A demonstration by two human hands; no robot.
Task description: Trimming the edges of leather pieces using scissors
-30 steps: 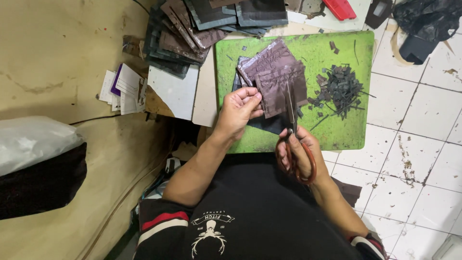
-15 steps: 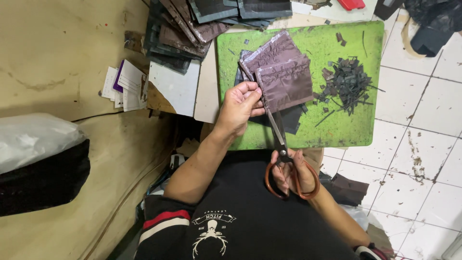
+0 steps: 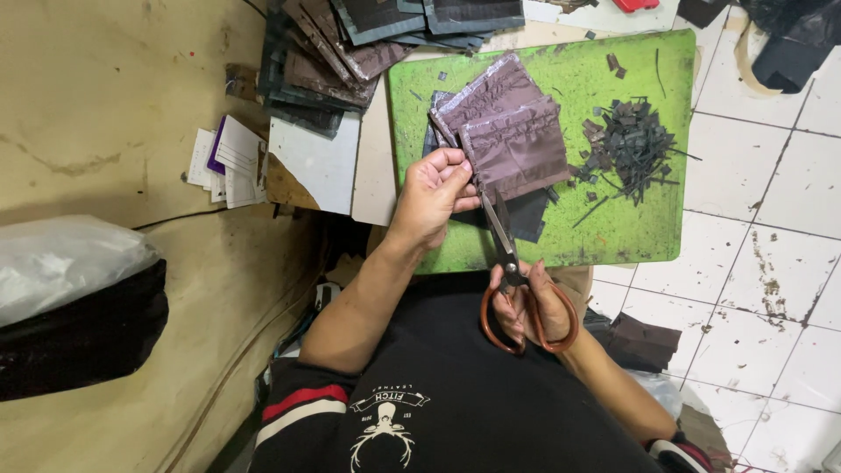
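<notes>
1. The left hand (image 3: 434, 194) is pinched shut on the lower left corner of a brownish-purple leather piece (image 3: 519, 151), thumb and fingertips closed over its edge.
2. That piece lies on top of a second, similar leather piece (image 3: 484, 95), which sits tilted beneath it, and both rest on a green cutting mat (image 3: 648, 223) in front of the person.
3. Dark, flat pieces (image 3: 530, 217) poke out from under the held piece at its lower edge.
4. The right hand (image 3: 533, 302) is wrapped closed around the orange-brown handle loops of a pair of scissors (image 3: 506, 254), fingers through the loops.
5. The scissor blades point up and away from the body, their tips reaching the lower left edge of the held piece, right beside the left fingertips; I cannot tell how far apart the blades stand.
6. To the right on the mat lies a heap of dark offcuts (image 3: 631, 144), thin strips and small chips, near the leather but apart from it.
7. Above and to the left of the mat a stack of dark leather panels (image 3: 333, 61) fans out.
8. Some white paper cards (image 3: 229, 158) lie at the left, on the tan floor.
9. White floor tiles (image 3: 771, 201) show at the right.
</notes>
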